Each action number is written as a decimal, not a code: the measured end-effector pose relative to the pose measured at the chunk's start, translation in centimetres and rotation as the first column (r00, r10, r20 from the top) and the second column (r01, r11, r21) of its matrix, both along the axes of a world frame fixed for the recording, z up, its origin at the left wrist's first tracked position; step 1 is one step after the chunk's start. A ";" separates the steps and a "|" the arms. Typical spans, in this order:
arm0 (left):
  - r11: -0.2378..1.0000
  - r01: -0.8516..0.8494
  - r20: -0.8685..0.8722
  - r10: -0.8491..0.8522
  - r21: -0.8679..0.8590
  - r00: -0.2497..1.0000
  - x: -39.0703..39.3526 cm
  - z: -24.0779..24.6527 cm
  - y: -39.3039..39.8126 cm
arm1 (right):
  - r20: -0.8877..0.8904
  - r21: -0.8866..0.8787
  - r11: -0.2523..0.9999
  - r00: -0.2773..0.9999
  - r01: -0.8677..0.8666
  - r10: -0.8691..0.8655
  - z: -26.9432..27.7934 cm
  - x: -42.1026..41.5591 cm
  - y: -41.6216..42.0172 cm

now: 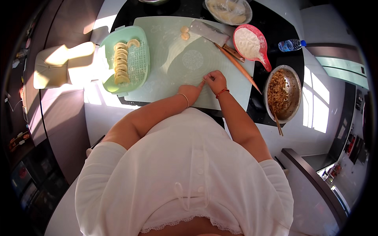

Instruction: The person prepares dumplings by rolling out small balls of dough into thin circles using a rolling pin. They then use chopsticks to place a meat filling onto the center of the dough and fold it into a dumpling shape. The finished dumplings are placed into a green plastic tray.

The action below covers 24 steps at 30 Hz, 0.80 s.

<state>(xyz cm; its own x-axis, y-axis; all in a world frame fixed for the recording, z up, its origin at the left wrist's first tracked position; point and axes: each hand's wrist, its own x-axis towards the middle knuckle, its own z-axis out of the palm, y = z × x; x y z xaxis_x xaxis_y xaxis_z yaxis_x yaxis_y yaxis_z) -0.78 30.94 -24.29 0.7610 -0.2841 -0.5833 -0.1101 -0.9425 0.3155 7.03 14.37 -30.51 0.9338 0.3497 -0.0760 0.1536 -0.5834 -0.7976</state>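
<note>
My left hand (191, 92) and my right hand (217, 81) meet low over a floured, pale green kneading mat (165, 79). The left hand points a finger toward the bent fingertips of the right, and they touch or nearly touch. Whether something small sits between those fingertips cannot be made out. Farther up the mat lie two small dough pieces (185, 33), beside a cleaver (208, 31) with a wooden handle. A wooden rolling pin (236, 66) slants down past my right hand. To the left, a green plastic tray (144, 63) holds a column of crescent dumplings (121, 63).
At right stands a steel bowl (291, 109) of chopped filling (277, 90), its chopsticks (278, 125) jutting over the edge. A pink scoop (265, 60) holds flour (247, 42). Beyond are a water bottle (291, 45) and a plastic-covered bowl of dough (229, 11). A cream chair (53, 66) stands left.
</note>
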 end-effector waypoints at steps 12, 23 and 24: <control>0.997 0.072 0.043 -0.073 0.014 0.996 -0.1 1.3 0.2 | 0.150 -0.161 0.986 0.987 -0.036 0.060 -0.1 0.2 1.0; 0.999 0.037 0.002 -0.037 0.003 0.999 -0.2 0.8 0.3 | 0.023 -0.031 0.998 0.998 -0.060 0.060 1.2 -0.8 0.0; 0.999 0.053 0.015 -0.053 0.007 0.998 -0.3 0.7 0.3 | 0.056 -0.045 0.998 0.997 -0.054 0.057 1.2 -1.0 0.2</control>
<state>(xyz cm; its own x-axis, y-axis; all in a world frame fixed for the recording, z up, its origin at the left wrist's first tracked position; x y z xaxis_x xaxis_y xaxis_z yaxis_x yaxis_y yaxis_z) -1.07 31.27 -23.62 0.7539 -0.3202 -0.5737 -0.1645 -0.9374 0.3069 6.03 14.52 -29.29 0.9163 0.3986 -0.0392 0.2314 -0.6067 -0.7605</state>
